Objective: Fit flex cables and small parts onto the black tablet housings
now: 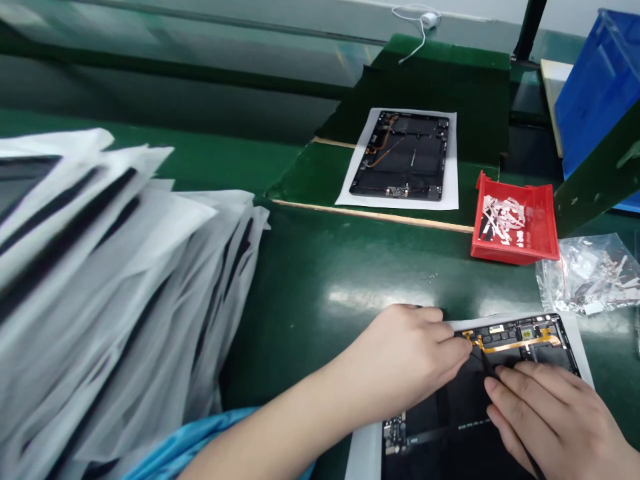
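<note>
the right hand (555, 415) grips black tweezers (523, 453); the left (415, 353) pinches near the orange ribbon cable (520, 344). a slip could tear it.

The tabletop (300, 287) looks smooth and glossy, the red bin (540, 230) plastic, the white sheets (165, 280) thin and wrinkled.

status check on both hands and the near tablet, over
Right hand holding pointed black tool at orange ribbon cable; left hand at upper edge of near tablet, open; red bin clear of both
</note>
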A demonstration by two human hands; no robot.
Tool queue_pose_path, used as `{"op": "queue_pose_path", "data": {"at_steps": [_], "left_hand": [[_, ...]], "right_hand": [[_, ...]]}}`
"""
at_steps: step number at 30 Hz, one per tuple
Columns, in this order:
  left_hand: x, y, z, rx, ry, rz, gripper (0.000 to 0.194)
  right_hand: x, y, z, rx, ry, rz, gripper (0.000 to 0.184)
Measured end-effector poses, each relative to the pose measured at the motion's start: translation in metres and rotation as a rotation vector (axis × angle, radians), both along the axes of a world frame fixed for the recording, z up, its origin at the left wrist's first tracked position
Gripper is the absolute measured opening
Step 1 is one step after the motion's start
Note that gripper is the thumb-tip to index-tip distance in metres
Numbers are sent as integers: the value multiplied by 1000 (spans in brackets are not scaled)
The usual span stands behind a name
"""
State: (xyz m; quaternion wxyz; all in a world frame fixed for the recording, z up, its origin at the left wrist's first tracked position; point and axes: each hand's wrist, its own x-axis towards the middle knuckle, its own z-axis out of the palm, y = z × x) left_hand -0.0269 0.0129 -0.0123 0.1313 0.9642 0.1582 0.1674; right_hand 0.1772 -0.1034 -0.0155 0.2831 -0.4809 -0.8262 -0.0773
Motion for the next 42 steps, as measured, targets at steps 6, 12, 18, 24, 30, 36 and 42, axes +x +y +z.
{"op": "queue_pose_path", "data": {"at_steps": [6, 12, 18, 24, 30, 36, 42], "left_hand": [[0, -1, 1, 4, 23, 14, 22], [0, -1, 0, 6, 29, 9, 24], [0, 0, 0, 12, 32, -3, 22], [1, 0, 2, 3, 29, -2, 21], [2, -2, 0, 3, 9, -19, 22], [4, -6, -3, 6, -10, 21, 17], [7, -9, -4, 22, -28, -1, 14]], "right_hand": [[5, -3, 0, -23, -5, 22, 25], [6, -4, 0, -45, -20, 10, 26], [8, -5, 3, -49, -30, 12, 26], [9, -6, 1, -42, -32, -4, 30], [11, -8, 3, -35, -29, -14, 26], [20, -12, 11, -70, -30, -8, 20], [22, -13, 8, -74, -47, -27, 20]]}}
